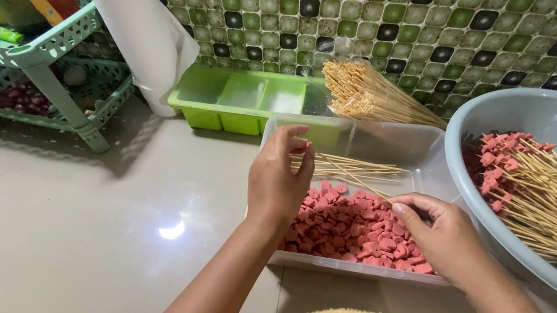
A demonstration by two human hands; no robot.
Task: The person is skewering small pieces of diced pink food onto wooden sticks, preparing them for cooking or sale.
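Pinching a pink sausage slice [300, 144] at its fingertips, the left hand [279, 178] hovers over the clear plastic tray [375, 137]. Below that grip lie loose skewers [349, 168] and more slices [355, 229], where the right hand [438, 233] rests, its grip curled; whether it holds anything cannot be told. Beyond it, the grey basin [553, 115] holds loaded skewers [548, 202].

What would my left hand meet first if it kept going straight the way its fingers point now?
Likely the loose bamboo skewers lying in the clear plastic tray, just beyond the left hand. Depth is unclear from this view.
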